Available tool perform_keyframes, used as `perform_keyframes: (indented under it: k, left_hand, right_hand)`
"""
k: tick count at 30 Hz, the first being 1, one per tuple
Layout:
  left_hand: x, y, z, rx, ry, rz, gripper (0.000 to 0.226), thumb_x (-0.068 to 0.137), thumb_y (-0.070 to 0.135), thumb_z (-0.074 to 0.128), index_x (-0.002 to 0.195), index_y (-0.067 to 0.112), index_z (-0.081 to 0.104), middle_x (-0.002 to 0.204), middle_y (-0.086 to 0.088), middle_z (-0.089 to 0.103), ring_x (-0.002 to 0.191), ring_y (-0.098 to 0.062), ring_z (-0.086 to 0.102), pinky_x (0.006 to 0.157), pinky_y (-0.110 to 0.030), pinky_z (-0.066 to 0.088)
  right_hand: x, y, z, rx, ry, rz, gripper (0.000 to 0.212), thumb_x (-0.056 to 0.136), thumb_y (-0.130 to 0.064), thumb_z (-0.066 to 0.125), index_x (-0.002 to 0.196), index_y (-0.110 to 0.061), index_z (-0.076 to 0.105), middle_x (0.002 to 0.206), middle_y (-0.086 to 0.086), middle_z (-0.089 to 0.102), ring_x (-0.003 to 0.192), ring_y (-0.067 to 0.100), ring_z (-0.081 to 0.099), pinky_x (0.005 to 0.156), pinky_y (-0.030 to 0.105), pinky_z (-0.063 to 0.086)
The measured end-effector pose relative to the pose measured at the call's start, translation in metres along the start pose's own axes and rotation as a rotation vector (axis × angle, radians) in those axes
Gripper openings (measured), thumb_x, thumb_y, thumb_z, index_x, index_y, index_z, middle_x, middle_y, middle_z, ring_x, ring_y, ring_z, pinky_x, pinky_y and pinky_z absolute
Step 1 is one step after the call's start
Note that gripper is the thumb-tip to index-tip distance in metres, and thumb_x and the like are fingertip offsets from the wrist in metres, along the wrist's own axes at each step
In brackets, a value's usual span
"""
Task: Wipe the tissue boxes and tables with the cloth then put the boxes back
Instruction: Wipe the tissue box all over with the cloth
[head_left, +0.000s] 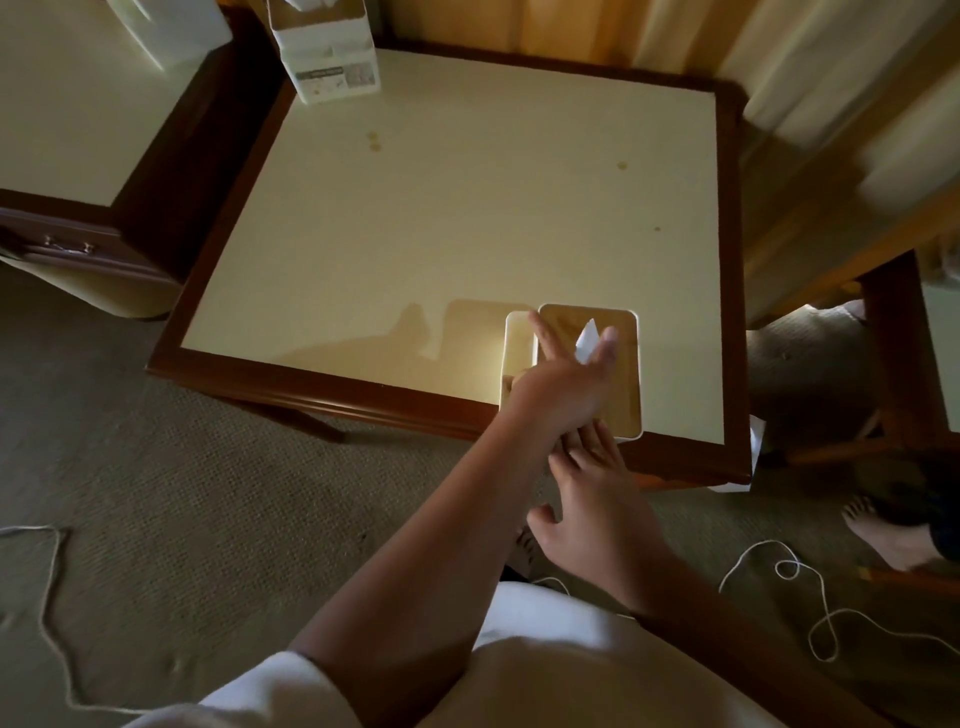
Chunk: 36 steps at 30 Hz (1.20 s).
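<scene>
The left hand's fingers (540, 332) are straight and spread, lying across the lid of a box (626, 374) beside the tissue (587, 340) that sticks up from its slot. The left hand (566, 384) covers the box's near left part; its thumb may press the side, though that is hard to see. The right hand (592, 509) is relaxed, its straight fingers reaching under the left wrist to the box's near edge. The box sits at the near right corner of the table (441, 234), which shows a few brown spots (373, 141). A second box (327, 57) stands at the far left corner. A cord (810, 608) lies on the carpet (208, 467).
</scene>
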<state>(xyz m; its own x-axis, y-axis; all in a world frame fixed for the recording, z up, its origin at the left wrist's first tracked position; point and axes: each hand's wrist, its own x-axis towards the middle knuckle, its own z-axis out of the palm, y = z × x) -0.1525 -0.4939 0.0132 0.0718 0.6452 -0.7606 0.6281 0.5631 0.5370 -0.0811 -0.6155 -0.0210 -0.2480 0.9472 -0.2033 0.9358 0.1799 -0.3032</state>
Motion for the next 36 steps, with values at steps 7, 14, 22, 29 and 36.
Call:
perform_keyframes:
  k: [7,14,22,29,36]
  left_hand:
    - [0.011,-0.014,0.009,-0.088,0.124,0.029,0.090,0.102,0.074,0.020,0.160,0.028,-0.032,0.133,-0.022,0.066,0.129,-0.041,0.059,0.104,-0.052,0.034]
    - [-0.008,-0.010,0.022,-0.025,0.203,0.008,0.091,0.093,0.085,0.012,0.160,0.037,-0.027,0.149,-0.029,0.044,0.131,-0.043,0.053,0.111,-0.063,0.023]
    - [0.020,-0.011,-0.005,-0.279,0.161,-0.068,0.093,0.100,0.076,0.020,0.161,0.025,-0.029,0.137,-0.020,0.067,0.138,-0.038,0.054,0.120,-0.059,0.026]
    - [-0.002,0.003,0.005,-0.116,0.052,-0.064,0.100,0.088,0.092,0.020,0.153,0.041,-0.037,0.163,-0.036,0.024,0.144,-0.052,0.040,0.119,-0.062,0.025]
    - [0.023,-0.006,-0.021,-0.427,0.039,-0.183,0.084,0.106,0.068,0.027,0.167,0.025,-0.012,0.169,-0.024,0.024,0.152,-0.048,0.030,0.123,-0.061,0.026]
  right_hand:
    - [0.002,0.001,0.002,0.003,-0.010,-0.026,0.098,0.083,-0.040,0.073,0.163,-0.010,0.026,0.171,0.012,0.021,0.161,0.025,0.007,0.130,0.044,0.013]
    - [0.001,-0.007,-0.014,-0.067,0.004,0.020,0.074,0.084,-0.037,0.071,0.148,-0.008,0.049,0.156,0.013,0.048,0.152,0.027,0.028,0.128,0.037,0.006]
    - [0.003,0.000,-0.006,-0.024,-0.067,-0.029,0.110,0.082,-0.041,0.075,0.164,-0.005,0.013,0.171,0.013,0.003,0.157,0.024,-0.008,0.130,0.039,0.002]
    - [0.004,-0.001,-0.010,-0.006,-0.096,-0.022,0.092,0.084,-0.040,0.062,0.163,-0.008,0.026,0.172,0.012,0.018,0.161,0.023,-0.001,0.131,0.038,0.000]
    - [0.004,0.004,-0.006,-0.035,-0.095,-0.041,0.109,0.084,-0.044,0.071,0.164,-0.006,0.007,0.171,0.008,-0.003,0.157,0.020,-0.013,0.129,0.038,-0.001]
